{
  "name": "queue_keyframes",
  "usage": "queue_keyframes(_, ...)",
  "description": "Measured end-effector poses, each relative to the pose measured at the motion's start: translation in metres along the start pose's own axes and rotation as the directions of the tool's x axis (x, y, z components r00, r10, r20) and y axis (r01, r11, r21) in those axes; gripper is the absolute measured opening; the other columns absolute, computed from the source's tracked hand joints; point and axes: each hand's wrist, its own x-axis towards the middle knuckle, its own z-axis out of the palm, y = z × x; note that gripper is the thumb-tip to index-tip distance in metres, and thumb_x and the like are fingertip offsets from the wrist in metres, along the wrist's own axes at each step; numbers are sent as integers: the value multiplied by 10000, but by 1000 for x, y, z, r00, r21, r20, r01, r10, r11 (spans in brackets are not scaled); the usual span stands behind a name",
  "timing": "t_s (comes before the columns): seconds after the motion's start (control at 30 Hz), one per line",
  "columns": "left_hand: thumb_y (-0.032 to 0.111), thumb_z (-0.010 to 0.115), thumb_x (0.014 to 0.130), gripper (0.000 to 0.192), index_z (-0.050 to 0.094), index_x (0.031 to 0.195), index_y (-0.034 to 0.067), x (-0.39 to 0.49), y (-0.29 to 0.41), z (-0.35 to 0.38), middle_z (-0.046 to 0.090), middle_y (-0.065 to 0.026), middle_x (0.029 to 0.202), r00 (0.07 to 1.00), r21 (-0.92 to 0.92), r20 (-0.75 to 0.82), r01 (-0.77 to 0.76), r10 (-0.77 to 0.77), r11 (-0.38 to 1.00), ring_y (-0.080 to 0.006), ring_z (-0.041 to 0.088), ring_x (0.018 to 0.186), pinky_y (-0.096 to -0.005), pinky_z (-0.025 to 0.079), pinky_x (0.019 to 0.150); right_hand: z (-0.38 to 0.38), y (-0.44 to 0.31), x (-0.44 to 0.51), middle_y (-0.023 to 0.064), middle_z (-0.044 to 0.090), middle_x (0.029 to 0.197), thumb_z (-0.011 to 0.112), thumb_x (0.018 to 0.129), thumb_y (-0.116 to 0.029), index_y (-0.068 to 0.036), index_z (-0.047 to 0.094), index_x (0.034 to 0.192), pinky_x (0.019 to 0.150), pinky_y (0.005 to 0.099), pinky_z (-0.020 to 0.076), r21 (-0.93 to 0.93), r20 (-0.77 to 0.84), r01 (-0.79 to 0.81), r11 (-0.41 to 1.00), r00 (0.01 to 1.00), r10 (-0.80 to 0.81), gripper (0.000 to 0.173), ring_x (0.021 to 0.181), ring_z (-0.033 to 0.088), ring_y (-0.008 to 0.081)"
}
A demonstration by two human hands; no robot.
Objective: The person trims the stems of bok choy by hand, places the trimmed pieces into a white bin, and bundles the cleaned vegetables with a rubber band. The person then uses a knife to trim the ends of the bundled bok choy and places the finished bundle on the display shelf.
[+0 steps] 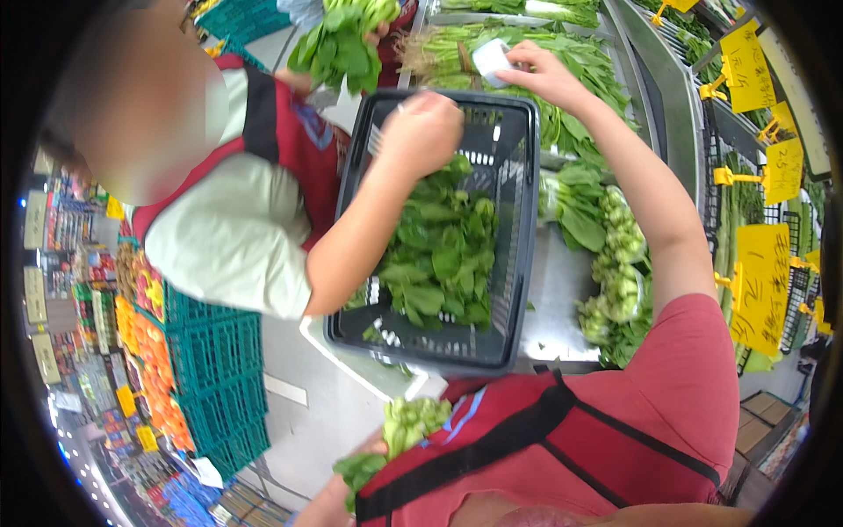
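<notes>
My right hand reaches over the vegetable display and grips a small white roll, perhaps tape, above a bunch of long-stemmed greens. Low in the view, my left hand holds a bunch of pale-stemmed leafy greens beside my red apron; the hand is partly hidden. Between my hands stands a black plastic basket with loose green leaves inside. A co-worker's blurred hand is over the basket's upper part.
The co-worker, in a pale shirt and red apron, leans in from the left. More leafy greens are held at the top. Bok choy lies on the metal shelf. Yellow price signs line the right. Teal crates stand lower left.
</notes>
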Motion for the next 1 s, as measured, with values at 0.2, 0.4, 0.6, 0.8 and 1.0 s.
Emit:
queue_keyframes(0.2, 377, 908, 573, 1245, 203, 1524, -10, -62, -13, -26, 329, -204, 1537, 977, 5, 204, -58, 56, 998, -324, 367, 1414, -419, 258, 1194, 32, -198, -203, -32, 623, 879, 678, 929, -195, -12, 665, 1060, 711, 213, 423, 560, 423, -155, 814, 898, -119, 226, 802, 518, 26)
queue_keyframes(0.4, 348, 924, 545, 1270, 195, 1522, -8, -110, -32, -64, 351, -168, 1521, 944, 158, 299, -192, 139, 969, -280, 383, 1399, -380, 274, 1176, 183, -295, -331, 57, 605, 768, 661, 932, -193, -13, 601, 937, 595, 286, 424, 298, 689, -333, 895, 724, 40, 190, 652, 497, 81)
queue_keyframes(0.6, 370, 941, 522, 1349, 136, 1543, 10, -159, -64, -95, 331, -156, 1523, 931, 177, 274, -294, 240, 939, -270, 348, 1418, -371, 233, 1187, 285, -306, -378, 119, 660, 737, 644, 931, -168, -8, 570, 1026, 583, 335, 498, 287, 807, -481, 829, 587, 61, 199, 646, 647, 152)
queue_keyframes(0.8, 504, 925, 483, 1472, 48, 1563, 25, -178, -83, -113, 280, -153, 1547, 886, 325, 226, -461, 405, 826, -270, 272, 1457, -374, 159, 1202, 311, -308, -391, 121, 642, 783, 645, 911, -117, -4, 564, 1033, 640, 338, 485, 386, 791, -246, 889, 584, -182, 185, 686, 615, 161)
queue_keyframes(1.0, 507, 905, 483, 1507, -23, 1569, 25, -182, -89, -117, 247, -160, 1563, 880, 348, 192, -475, 435, 808, -264, 245, 1472, -363, 146, 1199, 320, -309, -387, 152, 623, 891, 656, 869, -105, -3, 578, 1059, 714, 381, 482, 435, 782, -91, 896, 533, -325, 229, 786, 622, 280)
